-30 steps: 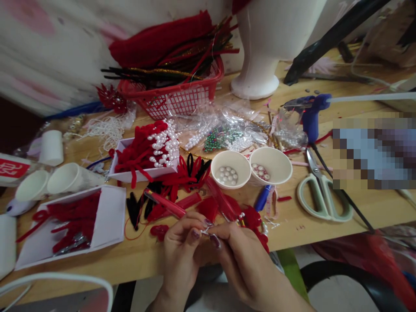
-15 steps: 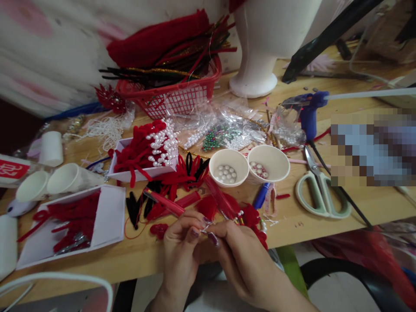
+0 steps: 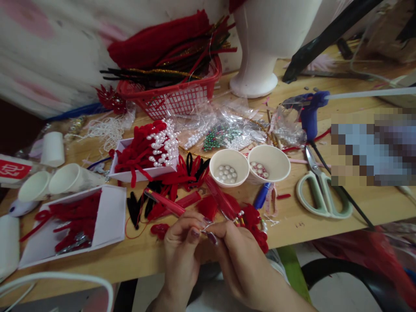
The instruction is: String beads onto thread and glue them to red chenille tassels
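Left hand (image 3: 182,249) and right hand (image 3: 242,255): each grip closed in a fine pinch on a thin pale strand (image 3: 206,227). Strand lies between them, at near side of surface (image 3: 143,255). Scissors (image 3: 319,177) well apart, to right.

We count one left hand (image 3: 182,253), one right hand (image 3: 242,260), four open cups (image 3: 276,164), two open boxes (image 3: 111,212), one basket (image 3: 177,100), one pair of scissors (image 3: 320,183) and one glue gun (image 3: 310,121); the beads (image 3: 162,145) are too small to tally.
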Available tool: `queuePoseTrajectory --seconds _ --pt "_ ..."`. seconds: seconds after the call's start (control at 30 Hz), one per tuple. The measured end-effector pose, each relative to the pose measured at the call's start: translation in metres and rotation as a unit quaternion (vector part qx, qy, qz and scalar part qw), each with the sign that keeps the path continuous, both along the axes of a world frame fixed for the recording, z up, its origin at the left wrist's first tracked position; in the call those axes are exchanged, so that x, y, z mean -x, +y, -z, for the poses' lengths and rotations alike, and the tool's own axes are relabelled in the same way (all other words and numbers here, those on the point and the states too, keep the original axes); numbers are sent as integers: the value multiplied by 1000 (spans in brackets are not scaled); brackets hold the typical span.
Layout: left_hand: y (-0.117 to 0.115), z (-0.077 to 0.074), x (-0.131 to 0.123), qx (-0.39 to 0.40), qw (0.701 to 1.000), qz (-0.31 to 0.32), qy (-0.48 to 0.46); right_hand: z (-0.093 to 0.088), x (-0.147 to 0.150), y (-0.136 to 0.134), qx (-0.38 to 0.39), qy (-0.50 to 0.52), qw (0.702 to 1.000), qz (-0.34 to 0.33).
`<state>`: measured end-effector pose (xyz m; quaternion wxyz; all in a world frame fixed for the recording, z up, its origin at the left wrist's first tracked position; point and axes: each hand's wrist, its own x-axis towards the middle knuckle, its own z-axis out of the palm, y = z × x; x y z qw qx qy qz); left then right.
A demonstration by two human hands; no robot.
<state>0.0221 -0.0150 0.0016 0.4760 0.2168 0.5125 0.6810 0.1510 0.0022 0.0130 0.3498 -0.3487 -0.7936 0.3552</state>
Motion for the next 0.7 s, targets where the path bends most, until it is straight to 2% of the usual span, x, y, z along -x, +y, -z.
queuePoseTrajectory --seconds 0.2,0.37,0.47,0.6,0.7 --pt "-1 -2 -6 -16 1000 3 13 1 2 -5 -44 -6 999 25" --pt "-5 2 -6 -54 996 8 73 -1 0 -1 -60 -1 998 34" --pt "-5 3 -5 -65 994 7 91 -5 -2 0 -26 21 999 17" --pt "-2 3 -8 -82 995 -1 62 -10 -4 -2 44 12 999 10" --pt "-2 5 -10 -94 994 6 47 -11 -5 -2 45 -2 999 17"
